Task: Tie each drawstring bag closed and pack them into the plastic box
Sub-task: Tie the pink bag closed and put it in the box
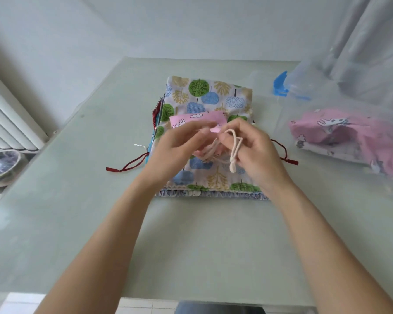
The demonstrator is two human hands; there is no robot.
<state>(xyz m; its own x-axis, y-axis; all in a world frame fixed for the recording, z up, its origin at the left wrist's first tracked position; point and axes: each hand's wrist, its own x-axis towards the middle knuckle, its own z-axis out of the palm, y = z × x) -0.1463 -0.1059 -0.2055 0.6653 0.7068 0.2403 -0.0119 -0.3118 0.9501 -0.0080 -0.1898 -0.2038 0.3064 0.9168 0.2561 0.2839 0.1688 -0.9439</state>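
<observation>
A small pink drawstring bag (191,120) lies on a stack of flat bags at the table's middle. The top bag of the stack has a tree print (209,96). My right hand (252,150) pinches the pink bag's cream drawstring (233,152), which loops down over the tree-print bag. My left hand (175,148) holds the other cord strands, its fingers blurred. At the right stands the clear plastic box (327,105) with a pink bag (349,137) inside it.
Dark red cords (132,165) stick out from lower bags on both sides of the stack. A blue clip (281,87) sits on the box's left end. A radiator (11,123) and a bowl (2,164) lie left of the glass table (191,245).
</observation>
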